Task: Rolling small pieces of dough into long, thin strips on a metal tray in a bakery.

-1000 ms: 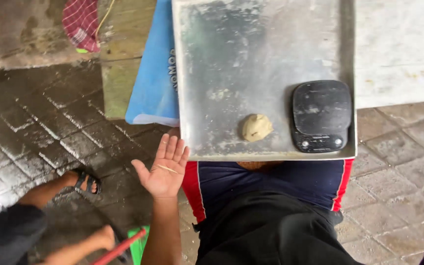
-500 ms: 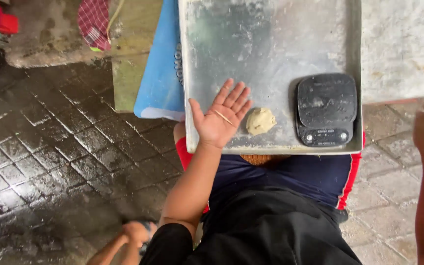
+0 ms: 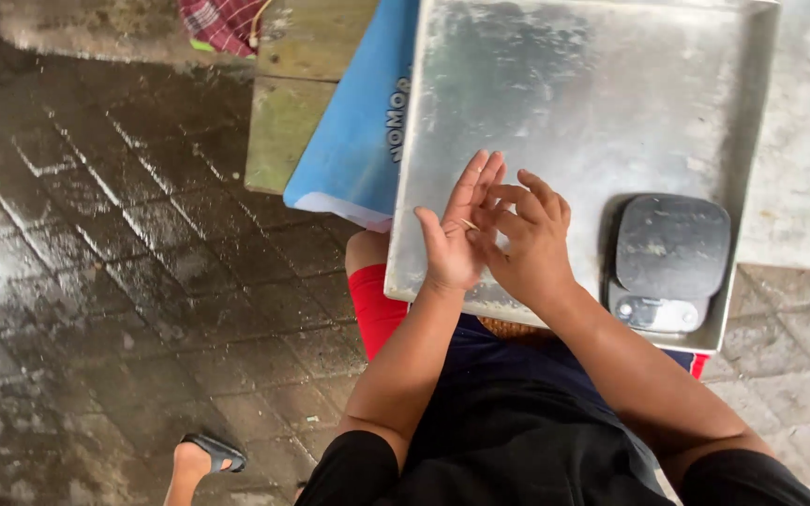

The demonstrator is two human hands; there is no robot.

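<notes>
Quick note on the change: half a second ago the left hand (image 3: pixel 452 245) was flat and open on the metal tray (image 3: pixel 592 94), just beside the dough lump (image 3: pixel 467 224), and the right hand (image 3: pixel 527 245) was off past the tray's right edge. Now both hands meet over the tray's near edge, palm against palm. The spot on the tray where the lump sat is bare. All I see of the lump is a pale sliver in the seam between the two hands, so I judge it is off the tray and pressed between the palms, being worked there.

Fingers: the left fingers (image 3: pixel 476 180) are nearly straight and close together, pointing toward the tray's far edge, with the thumb hooked round the side. The right fingers (image 3: pixel 529 199) are curled and laid over the left palm. Neither hand is spread, and both are closed onto the lump with almost no gap. I can't tell the lump's shape or how hard it is squeezed.

A black kitchen scale (image 3: pixel 669 262) sits in the tray's near right corner, close to the right hand but not touching it. A blue bag (image 3: pixel 353 131) pokes out from under the tray's left edge. Below and left of the tray lies wet paved floor (image 3: pixel 96 262), and another person's sandalled foot (image 3: pixel 210 453) is well apart from the tray.
</notes>
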